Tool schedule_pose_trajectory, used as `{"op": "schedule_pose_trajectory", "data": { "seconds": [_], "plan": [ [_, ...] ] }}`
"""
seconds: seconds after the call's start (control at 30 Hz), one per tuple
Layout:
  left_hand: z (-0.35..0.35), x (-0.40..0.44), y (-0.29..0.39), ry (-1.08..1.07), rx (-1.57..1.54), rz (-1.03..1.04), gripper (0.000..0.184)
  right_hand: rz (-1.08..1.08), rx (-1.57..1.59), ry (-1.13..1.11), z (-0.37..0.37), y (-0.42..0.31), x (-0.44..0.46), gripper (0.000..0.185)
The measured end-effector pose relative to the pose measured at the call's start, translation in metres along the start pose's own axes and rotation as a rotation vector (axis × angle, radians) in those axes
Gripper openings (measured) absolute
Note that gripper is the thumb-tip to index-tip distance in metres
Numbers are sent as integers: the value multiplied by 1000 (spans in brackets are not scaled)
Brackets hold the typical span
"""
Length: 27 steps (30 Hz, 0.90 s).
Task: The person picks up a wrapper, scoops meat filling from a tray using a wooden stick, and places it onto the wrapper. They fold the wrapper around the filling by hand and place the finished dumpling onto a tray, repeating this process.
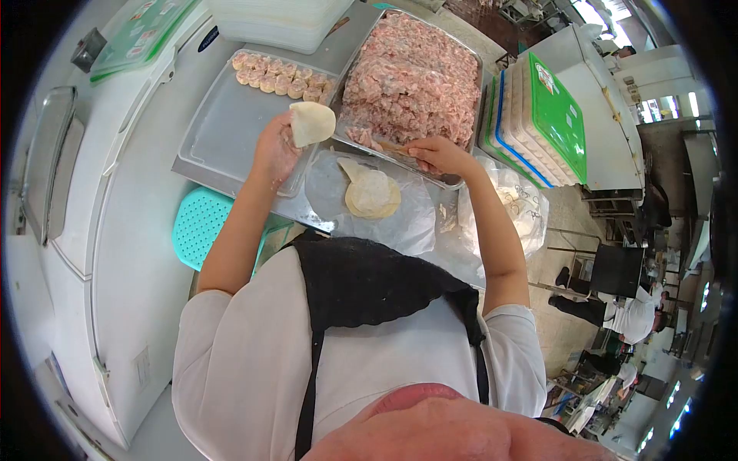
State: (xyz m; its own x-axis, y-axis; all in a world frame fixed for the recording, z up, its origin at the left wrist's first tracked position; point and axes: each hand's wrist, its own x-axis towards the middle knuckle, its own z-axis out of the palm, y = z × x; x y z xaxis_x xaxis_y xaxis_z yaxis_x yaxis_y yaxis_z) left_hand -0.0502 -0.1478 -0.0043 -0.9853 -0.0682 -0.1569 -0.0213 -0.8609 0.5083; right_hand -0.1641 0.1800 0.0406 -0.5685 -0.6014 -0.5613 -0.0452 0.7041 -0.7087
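My left hand (277,156) holds up a round, pale dough wrapper (313,124), closed on its edge. At the near edge of a metal tray of minced meat (411,77), my right hand (438,156) grips a thin, flat spreading stick (393,147) with some meat at its tip. Rows of filled dumplings (280,77) lie along the far side of a shallow tray (223,127), beyond my left hand. Between my forearms, a small stack of wrappers (373,194) rests on a clear plastic sheet (415,219).
Green-lidded boxes (555,115) are stacked right of the meat. A plastic bag (513,206) sits by my right forearm. A turquoise stool (201,228) stands at left, beside a white freezer (138,230). Translucent containers (280,23) are at the back. Another person (632,316) is far right.
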Motion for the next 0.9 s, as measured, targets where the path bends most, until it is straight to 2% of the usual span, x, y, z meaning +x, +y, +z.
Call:
{"op": "schedule_pose_trajectory", "data": {
  "seconds": [0.03, 0.1, 0.13, 0.2, 0.3, 0.33, 0.4, 0.43, 0.5, 0.53, 0.6, 0.63, 0.7, 0.73, 0.77, 0.83, 0.87, 0.9],
  "plan": [
    [3, 3, 1, -3, 1, -6, 28, 3, 4, 4, -2, -1, -5, 29],
    [11, 9, 3, 71, 172, 116, 30, -59, -347, 200, -6, 0, -13, 29],
    [16, 13, 3, 70, 173, 107, 30, -52, -341, 201, -4, 21, -3, 29],
    [26, 25, 1, 140, 446, 231, 32, -657, -677, 333, 4, 78, 26, 29],
    [31, 41, -8, 157, 375, 287, 34, -713, -544, 298, 10, 82, 29, 30],
    [32, 47, -12, 156, 378, 284, 34, -713, -541, 301, 7, 68, 18, 30],
    [35, 59, -23, 158, 246, 224, 36, 22, 101, -4, -3, 15, -23, 31],
    [39, 64, -28, 157, 247, 224, 36, 22, 101, -2, -3, 5, -31, 31],
    [50, 73, -41, 21, 92, 2, 40, -90, 402, 102, -5, -7, -41, 33],
    [62, 76, -47, 16, 91, 0, 40, -89, 402, 108, -7, -13, -40, 33],
    [89, 79, -60, -60, -127, -177, 48, -176, 530, 252, -3, -22, -34, 33],
    [106, 80, -63, -67, -126, -185, 48, -174, 532, 262, 4, -26, -26, 33],
    [132, 81, -64, -59, -201, -111, 56, -312, 385, 548, 22, -22, -7, 36],
    [131, 90, -65, -124, -171, -51, 64, -316, 307, 582, 25, -13, 3, 34],
    [127, 94, -66, -125, -169, -56, 64, -314, 310, 586, 24, -3, 5, 34],
    [121, 98, -61, 98, -209, -121, 73, -566, -372, 844, 22, -13, -5, 31],
    [110, 103, -64, 95, -206, -124, 73, -565, -370, 849, 20, -21, -17, 31],
    [93, 108, -70, 140, -228, -160, 77, -347, -540, 813, 18, -36, -35, 30]
  ]
}}
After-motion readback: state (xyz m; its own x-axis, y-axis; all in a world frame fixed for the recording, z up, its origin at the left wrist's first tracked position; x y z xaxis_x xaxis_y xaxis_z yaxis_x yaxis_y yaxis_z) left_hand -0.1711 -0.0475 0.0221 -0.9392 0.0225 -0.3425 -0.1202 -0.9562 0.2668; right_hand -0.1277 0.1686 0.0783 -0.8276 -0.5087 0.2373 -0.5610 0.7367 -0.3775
